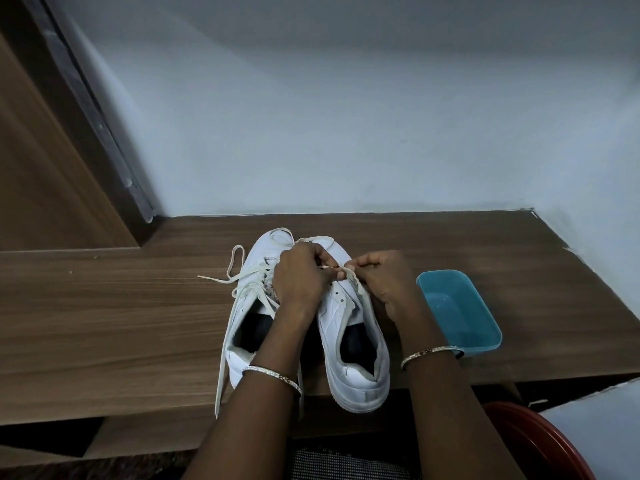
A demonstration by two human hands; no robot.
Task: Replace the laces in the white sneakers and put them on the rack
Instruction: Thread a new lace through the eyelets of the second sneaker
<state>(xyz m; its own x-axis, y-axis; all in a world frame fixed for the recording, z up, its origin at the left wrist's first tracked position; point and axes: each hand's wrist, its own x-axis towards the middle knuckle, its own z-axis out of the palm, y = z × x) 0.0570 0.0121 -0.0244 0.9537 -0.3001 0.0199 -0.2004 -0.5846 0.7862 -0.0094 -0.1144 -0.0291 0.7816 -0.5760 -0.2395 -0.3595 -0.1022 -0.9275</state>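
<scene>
The left sneaker [242,317] and right sneaker [356,372] are lying side by side on the wood-grain table [121,306]. Their long axes are running away from the person, with toes facing the wall and heels sitting at the near edge. The uppers are showing smooth and white, the linings dark. The left hand [299,278] and right hand [384,275] are both pinching the flat cream lace [346,270] over the right sneaker's eyelets. A rectangular blue plastic tub [460,313] is sitting just beside that shoe.

the table [104,306] in the lower half looks like wood-grain laminate, smooth and matt. the sneakers [334,320] at centre are smooth white leather-like material; their laces [239,276] are flat woven cloth. the tub [460,306] at right is glossy blue plastic. the bangles [429,351] gleam like metal. the wall [346,116] above is matt.
</scene>
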